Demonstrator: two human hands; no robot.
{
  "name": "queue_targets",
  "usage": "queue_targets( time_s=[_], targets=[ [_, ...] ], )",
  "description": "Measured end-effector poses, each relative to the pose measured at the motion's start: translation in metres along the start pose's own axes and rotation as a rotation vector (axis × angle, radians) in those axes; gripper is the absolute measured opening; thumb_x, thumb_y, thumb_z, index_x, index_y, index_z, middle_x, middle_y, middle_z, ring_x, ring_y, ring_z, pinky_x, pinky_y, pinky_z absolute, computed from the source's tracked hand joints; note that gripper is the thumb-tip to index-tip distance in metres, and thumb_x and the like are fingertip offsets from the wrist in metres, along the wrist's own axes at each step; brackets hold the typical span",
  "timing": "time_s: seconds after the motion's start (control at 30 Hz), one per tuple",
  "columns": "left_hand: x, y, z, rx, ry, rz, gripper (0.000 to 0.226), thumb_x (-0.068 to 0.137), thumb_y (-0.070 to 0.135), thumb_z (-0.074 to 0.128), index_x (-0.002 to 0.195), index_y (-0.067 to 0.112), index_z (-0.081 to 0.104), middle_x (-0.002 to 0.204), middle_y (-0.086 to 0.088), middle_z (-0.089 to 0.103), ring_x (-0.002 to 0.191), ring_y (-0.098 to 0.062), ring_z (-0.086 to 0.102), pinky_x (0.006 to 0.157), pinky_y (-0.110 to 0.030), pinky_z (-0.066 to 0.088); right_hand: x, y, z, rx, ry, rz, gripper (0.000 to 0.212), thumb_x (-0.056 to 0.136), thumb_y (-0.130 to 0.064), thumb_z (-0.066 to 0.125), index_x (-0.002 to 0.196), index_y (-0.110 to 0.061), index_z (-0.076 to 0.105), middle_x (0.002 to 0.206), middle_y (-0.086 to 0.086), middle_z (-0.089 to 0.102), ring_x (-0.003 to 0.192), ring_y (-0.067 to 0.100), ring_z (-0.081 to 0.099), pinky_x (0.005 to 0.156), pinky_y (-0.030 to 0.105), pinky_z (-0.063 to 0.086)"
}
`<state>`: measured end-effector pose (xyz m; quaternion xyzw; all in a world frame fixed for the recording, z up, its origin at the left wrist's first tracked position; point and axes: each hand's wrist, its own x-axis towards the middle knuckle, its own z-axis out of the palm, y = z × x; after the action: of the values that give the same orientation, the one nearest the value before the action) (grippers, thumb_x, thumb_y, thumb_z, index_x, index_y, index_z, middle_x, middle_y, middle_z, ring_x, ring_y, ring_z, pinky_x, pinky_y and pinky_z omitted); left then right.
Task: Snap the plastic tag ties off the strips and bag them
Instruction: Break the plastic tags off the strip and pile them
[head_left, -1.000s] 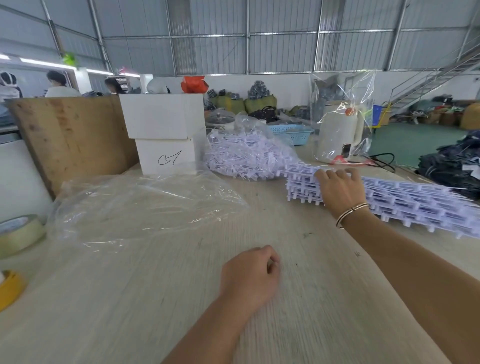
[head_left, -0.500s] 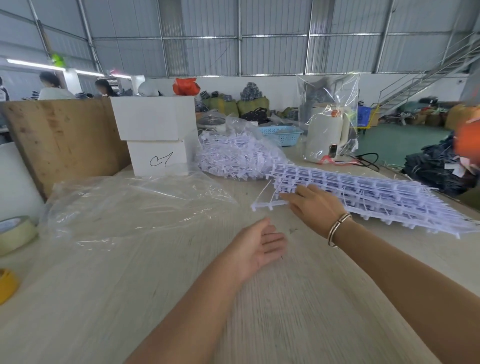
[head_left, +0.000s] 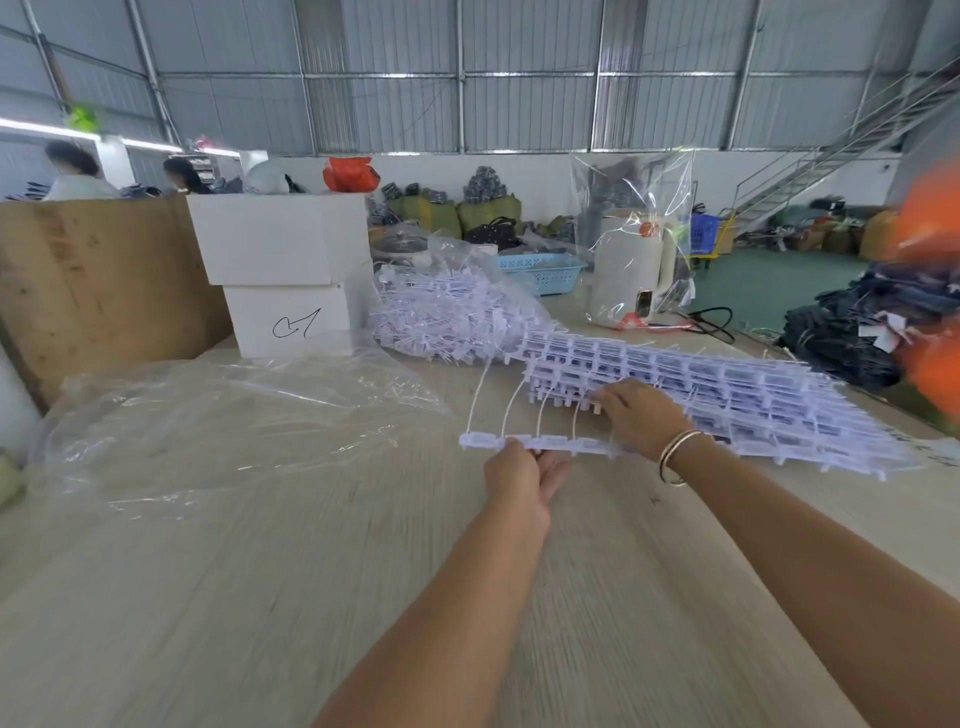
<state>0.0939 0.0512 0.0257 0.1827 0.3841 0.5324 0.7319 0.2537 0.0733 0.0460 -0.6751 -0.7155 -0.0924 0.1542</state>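
Observation:
A stack of white tag-tie strips (head_left: 727, 395) lies across the right half of the wooden table (head_left: 260, 597). One strip (head_left: 540, 442) sticks out of the stack toward me, its thin ties curving up behind it. My right hand (head_left: 641, 415) rests on that strip and the stack's near edge, fingers curled over it. My left hand (head_left: 519, 475) holds the strip's free left end from below. A crumpled clear plastic bag (head_left: 223, 415) lies flat to the left. A heap of loose ties in another clear bag (head_left: 457, 312) sits behind the stack.
Two stacked white boxes (head_left: 283, 270) and a wooden board (head_left: 93, 280) stand at the back left. A bagged white kettle (head_left: 631, 270) and a blue basket (head_left: 540, 270) are at the back. Dark garments (head_left: 872, 332) pile up at the right.
My right hand has drawn one strip out of the stack toward me. My left hand opened, moved forward and took hold of the strip's free end.

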Motion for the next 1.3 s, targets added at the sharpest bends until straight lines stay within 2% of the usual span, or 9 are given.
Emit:
queue_targets(
  time_s=[0.23,0.4,0.53,0.6,0.7,0.8,0.97,1.07,1.3],
  targets=[
    [-0.006,0.013,-0.012,0.046,0.194,0.126,0.034,0.103,0.022,0.033,0.120,-0.002,0.050,0.082,-0.013,0.059,0.063,-0.018,0.058,0.051,-0.028,0.057,0.007,0.018,-0.004,0.049,-0.045,-0.055,0.041,0.102,-0.023,0.030,0.142,-0.017,0.038,0.146,0.004,0.040,0.134,0.019,0.033,0.108,0.028,0.018],
    [0.014,0.050,-0.051,0.488,0.447,0.214,0.033,0.101,0.012,0.035,0.120,-0.006,0.055,0.109,-0.022,0.064,0.075,-0.030,0.063,0.065,-0.036,0.052,-0.004,0.046,0.002,-0.130,-0.190,-0.059,0.039,0.101,-0.040,0.029,0.137,-0.037,0.043,0.153,-0.013,0.026,0.140,0.014,0.025,0.116,0.038,0.020],
    [0.011,0.063,-0.075,0.674,0.388,0.358,0.033,0.098,0.017,0.035,0.114,-0.003,0.056,0.108,-0.022,0.061,0.093,-0.036,0.061,0.080,-0.040,0.050,-0.010,0.029,0.000,-0.192,-0.165,-0.097,0.041,0.100,-0.042,0.027,0.127,-0.031,0.055,0.136,-0.007,0.052,0.130,0.018,0.041,0.109,0.041,0.031],
    [0.010,0.077,-0.081,0.844,0.368,0.438,0.032,0.097,0.015,0.035,0.100,-0.001,0.061,0.111,-0.026,0.062,0.102,-0.039,0.060,0.085,-0.041,0.048,-0.014,0.013,-0.008,-0.253,-0.021,-0.118,0.041,0.099,-0.041,0.027,0.098,-0.023,0.064,0.097,0.000,0.065,0.100,0.020,0.056,0.089,0.039,0.044],
    [0.010,0.107,-0.088,1.106,0.242,0.544,0.031,0.097,0.015,0.035,0.081,0.007,0.060,0.083,-0.024,0.063,0.072,-0.031,0.057,0.065,-0.034,0.042,-0.022,-0.012,-0.017,-0.079,0.167,-0.063,0.038,0.098,-0.035,0.036,0.077,-0.015,0.060,0.067,0.004,0.052,0.068,0.023,0.050,0.060,0.032,0.039],
    [0.002,0.117,-0.098,1.377,-0.101,0.522,0.031,0.098,0.022,0.037,0.070,0.015,0.050,0.063,-0.004,0.050,0.056,-0.017,0.045,0.058,-0.029,0.032,-0.026,-0.039,-0.022,0.279,0.213,0.019,0.030,0.095,-0.023,0.043,0.072,-0.017,0.059,0.070,0.009,0.062,0.066,0.027,0.055,0.059,0.033,0.042],
    [-0.017,0.107,-0.101,1.701,-0.421,0.380,0.033,0.101,0.020,0.035,0.068,0.020,0.040,0.064,0.001,0.046,0.048,-0.004,0.044,0.052,-0.019,0.035,-0.035,-0.094,-0.009,0.569,-0.034,-0.048,0.021,0.097,-0.021,0.048,0.109,-0.013,0.064,0.096,0.004,0.064,0.079,0.014,0.054,0.070,0.022,0.038],
    [-0.023,0.098,-0.099,1.856,-0.422,0.431,0.032,0.102,0.025,0.033,0.072,0.022,0.045,0.072,-0.002,0.051,0.067,-0.018,0.050,0.067,-0.028,0.037,-0.046,-0.114,0.009,0.745,-0.193,-0.029,0.027,0.097,-0.021,0.047,0.116,-0.010,0.062,0.101,0.003,0.063,0.078,0.008,0.054,0.070,0.017,0.041],
    [-0.035,0.067,-0.106,1.926,-0.087,0.772,0.028,0.099,0.024,0.032,0.076,0.017,0.047,0.077,-0.004,0.056,0.084,-0.029,0.055,0.068,-0.033,0.028,-0.058,-0.114,0.013,0.832,-0.293,-0.037,0.024,0.092,-0.018,0.056,0.068,-0.016,0.056,0.068,0.002,0.053,0.060,0.008,0.043,0.056,0.018,0.033]
  ],
)
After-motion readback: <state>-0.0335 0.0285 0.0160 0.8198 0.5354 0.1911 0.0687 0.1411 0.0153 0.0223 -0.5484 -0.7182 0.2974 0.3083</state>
